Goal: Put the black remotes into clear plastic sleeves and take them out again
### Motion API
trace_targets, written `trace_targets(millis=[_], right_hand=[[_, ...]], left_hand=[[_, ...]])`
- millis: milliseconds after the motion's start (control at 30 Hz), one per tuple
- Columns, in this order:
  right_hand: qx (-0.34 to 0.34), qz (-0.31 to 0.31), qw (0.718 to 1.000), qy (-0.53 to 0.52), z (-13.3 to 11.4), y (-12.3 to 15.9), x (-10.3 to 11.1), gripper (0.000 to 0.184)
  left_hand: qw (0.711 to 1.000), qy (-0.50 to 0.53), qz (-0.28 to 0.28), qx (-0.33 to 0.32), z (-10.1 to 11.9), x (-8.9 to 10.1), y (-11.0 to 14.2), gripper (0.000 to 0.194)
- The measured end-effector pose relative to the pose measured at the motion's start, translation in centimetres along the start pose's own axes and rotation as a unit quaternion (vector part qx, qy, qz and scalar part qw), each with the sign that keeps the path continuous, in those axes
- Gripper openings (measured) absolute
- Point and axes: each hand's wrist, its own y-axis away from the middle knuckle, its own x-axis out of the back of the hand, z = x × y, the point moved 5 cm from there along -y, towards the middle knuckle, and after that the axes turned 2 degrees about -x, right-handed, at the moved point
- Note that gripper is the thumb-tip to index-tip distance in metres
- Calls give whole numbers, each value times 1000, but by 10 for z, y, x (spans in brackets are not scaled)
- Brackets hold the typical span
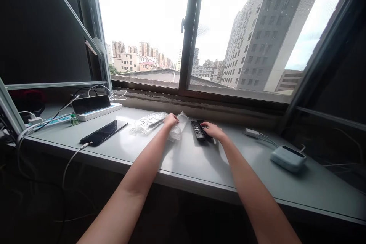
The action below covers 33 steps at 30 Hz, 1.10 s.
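Observation:
My left hand (171,119) is closed on a crumpled clear plastic bag (175,134), over the middle of the table. Just left of it lie more clear plastic bags (148,122), flat and shiny. To the right, a black remote control (197,131) with rows of buttons rests face up on the tabletop. A second black remote control (206,134) sits close beside it, partly covered by my right hand (212,130). The fingers of that hand are curled over this second remote; its underside and my thumb are hard to make out.
On the left, a phone (104,132) lies plugged into a white cable, and another phone (90,104) leans on a power strip (114,107) near a small green bottle (74,119). A pale blue power bank (288,158) and a white adapter (252,133) are at right. A window stands behind.

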Motion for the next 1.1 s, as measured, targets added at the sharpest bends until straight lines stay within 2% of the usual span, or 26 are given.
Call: trace_targets(millis=[67, 133, 233, 333, 367, 400, 467, 533, 633, 667, 733, 833, 967, 1033, 1100], right_hand=[[10, -3, 1000, 12, -1, 0, -4, 39], [22, 0, 1000, 22, -2, 0, -6, 38], [38, -6, 999, 23, -5, 1, -10, 43], [60, -40, 997, 21, -7, 0, -16, 45], [71, -50, 996, 23, -8, -1, -18, 46], [81, -55, 995, 26, -8, -2, -20, 46], [97, -58, 993, 32, -9, -5, -22, 46], [101, -65, 992, 36, -9, -8, -24, 47], [97, -87, 991, 39, -9, -9, -26, 52], [96, -92, 990, 40, -10, -9, -26, 53], [93, -96, 990, 41, -10, -8, -26, 54], [92, -96, 990, 41, -12, -7, -26, 54], [92, -87, 991, 45, -15, -4, -24, 52], [85, -85, 992, 47, -16, -1, -23, 51], [73, -86, 992, 47, -18, 4, -21, 51]], left_hand=[[994, -91, 62, 1, 2, 11, 4, 31], [986, -138, 90, 1, 4, 16, 8, 31], [986, -142, 82, 3, 6, 12, 12, 27], [988, -144, 63, -1, 10, 4, 12, 18], [988, -142, 53, -3, 11, 2, 12, 20], [990, -137, 41, -5, 13, 0, 11, 29], [992, -129, 3, -6, 17, -4, 10, 59], [988, -140, -63, -8, 18, -11, 11, 87], [965, -210, -151, -35, 19, -24, 15, 102], [957, -244, -152, -47, 19, -27, 17, 102], [938, -321, -116, -64, 19, -32, 20, 96], [893, -431, -83, -99, 19, -40, 25, 77], [832, -513, -132, -166, 17, -49, 28, 46], [830, -506, -158, -176, 14, -51, 27, 42], [840, -482, -185, -167, 8, -52, 25, 50]])
